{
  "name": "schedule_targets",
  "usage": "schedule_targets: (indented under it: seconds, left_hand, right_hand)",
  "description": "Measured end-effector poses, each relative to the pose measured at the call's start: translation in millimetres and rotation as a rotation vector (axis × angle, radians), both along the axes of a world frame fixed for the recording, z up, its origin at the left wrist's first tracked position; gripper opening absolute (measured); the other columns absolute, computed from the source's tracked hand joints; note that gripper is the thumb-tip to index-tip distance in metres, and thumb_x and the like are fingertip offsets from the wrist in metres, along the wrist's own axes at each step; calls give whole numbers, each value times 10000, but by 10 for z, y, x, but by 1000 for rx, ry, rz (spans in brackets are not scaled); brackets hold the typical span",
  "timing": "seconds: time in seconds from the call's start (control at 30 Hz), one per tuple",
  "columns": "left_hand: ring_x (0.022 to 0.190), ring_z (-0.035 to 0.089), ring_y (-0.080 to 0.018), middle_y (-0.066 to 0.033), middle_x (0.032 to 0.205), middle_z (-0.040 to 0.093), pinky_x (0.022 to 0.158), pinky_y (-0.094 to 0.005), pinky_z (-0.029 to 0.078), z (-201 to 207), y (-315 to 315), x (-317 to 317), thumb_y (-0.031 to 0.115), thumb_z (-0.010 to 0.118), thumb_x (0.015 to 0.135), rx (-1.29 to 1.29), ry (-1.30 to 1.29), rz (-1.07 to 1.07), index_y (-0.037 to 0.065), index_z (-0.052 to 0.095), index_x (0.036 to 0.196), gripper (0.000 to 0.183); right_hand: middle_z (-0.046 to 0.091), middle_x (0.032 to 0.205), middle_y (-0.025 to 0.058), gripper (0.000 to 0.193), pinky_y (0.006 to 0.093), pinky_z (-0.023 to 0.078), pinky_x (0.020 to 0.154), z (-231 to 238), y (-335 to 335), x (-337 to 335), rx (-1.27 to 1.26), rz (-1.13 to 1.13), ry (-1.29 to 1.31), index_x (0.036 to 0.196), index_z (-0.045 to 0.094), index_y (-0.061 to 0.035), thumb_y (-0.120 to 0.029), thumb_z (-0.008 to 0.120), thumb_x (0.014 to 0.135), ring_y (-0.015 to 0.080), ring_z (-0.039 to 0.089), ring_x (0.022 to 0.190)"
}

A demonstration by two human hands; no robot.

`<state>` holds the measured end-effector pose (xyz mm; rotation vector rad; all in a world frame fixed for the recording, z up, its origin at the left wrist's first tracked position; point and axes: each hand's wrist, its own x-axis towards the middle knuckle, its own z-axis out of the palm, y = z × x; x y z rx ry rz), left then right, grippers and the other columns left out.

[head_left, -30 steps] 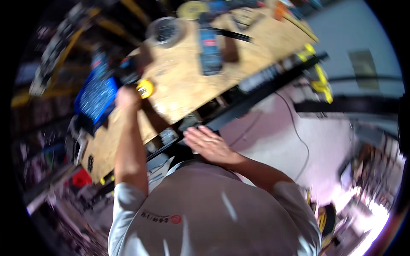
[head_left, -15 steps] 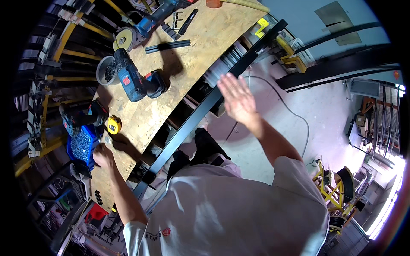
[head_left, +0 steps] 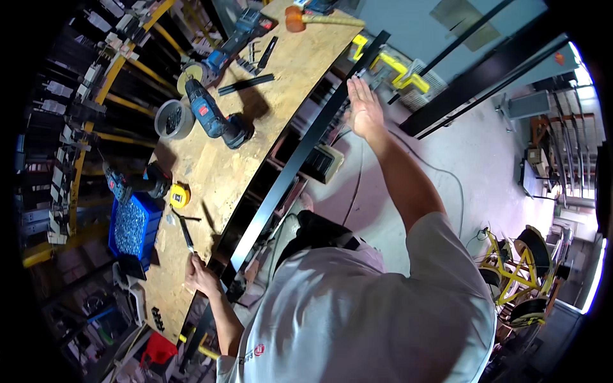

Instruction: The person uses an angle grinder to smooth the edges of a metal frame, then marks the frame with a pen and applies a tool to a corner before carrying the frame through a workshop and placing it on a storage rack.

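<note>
My left hand [head_left: 201,279], at the near part of the wooden workbench [head_left: 220,163], is closed around a slim-handled tool [head_left: 188,237]. The tool has a thin dark crosspiece at its far end, a bit like a small hammer; its exact kind is unclear. My right hand [head_left: 366,110] is open, its fingers stretched out together. It is beside the upper part of a long black metal bar [head_left: 300,150], which slants along the bench's right edge. The fingertips overlap the bar's side; whether they touch it, I cannot tell.
On the bench lie a cordless drill [head_left: 214,118], an angle grinder [head_left: 233,45], a yellow tape measure [head_left: 180,195], an orange mallet [head_left: 295,19] and black strips [head_left: 246,84]. A blue bin of small metal fasteners [head_left: 131,223] and a second drill [head_left: 131,182] are at the left.
My left hand has come away from the blue bin, toward me and right, and now shows the slim tool in it. The right hand has shifted slightly away from me along the bar.
</note>
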<state>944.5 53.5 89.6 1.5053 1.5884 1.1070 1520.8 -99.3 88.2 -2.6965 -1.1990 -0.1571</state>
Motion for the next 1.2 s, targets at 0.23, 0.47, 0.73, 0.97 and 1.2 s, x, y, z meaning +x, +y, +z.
schedule_targets:
  seconds: [0.23, 0.47, 0.73, 0.97, 1.2]
  left_hand:
    - [676, 530, -82, -13, 760, 633, 638, -235, 425, -103, -363, 829, 23, 652, 965, -294, -384, -253, -106, 749, 1071, 193]
    - [661, 529, -89, -25, 760, 642, 626, -233, 412, -104, -361, 1146, 5, 663, 945, -389, -388, -337, -111, 755, 1052, 182]
    - [683, 540, -124, -63, 817, 669, 667, -258, 433, 1, -453, 2482, 20, 652, 940, -355, -433, -320, -128, 742, 1047, 203]
    - [635, 512, -113, -33, 716, 616, 629, -262, 404, 6, -587, 3769, 33, 654, 933, -262, -290, 55, -69, 732, 866, 145]
    - [638, 514, -92, -16, 705, 613, 610, -254, 398, -70, -612, 3905, 85, 692, 956, -169, -175, 146, -64, 769, 974, 169]
  right_hand:
    - [463, 1498, 335, 777, 460, 396, 1166, -430, -858, -471, 15, -13, 571, 1545, 349, 63, -415, 619, 995, 425, 463, 1415]
    - [616, 1408, 229, 661, 533, 432, 1081, -1309, -2498, -1318, -765, -66, 1077, 1310, 678, -37, -584, 385, 1081, 411, 561, 1294]
    - [677, 1197, 294, 622, 528, 525, 941, 75, -939, 2132, 398, -59, 203, 1271, 629, 46, -523, 570, 1028, 483, 648, 1090]
    - [716, 1158, 203, 664, 475, 526, 936, 755, 817, 3507, -121, 617, 210, 1102, 716, -27, -658, 545, 989, 382, 665, 1105]
    - [722, 824, 223, 694, 466, 545, 753, 736, 1572, 2726, -655, 1256, 578, 849, 751, 39, -654, 714, 868, 359, 703, 793]
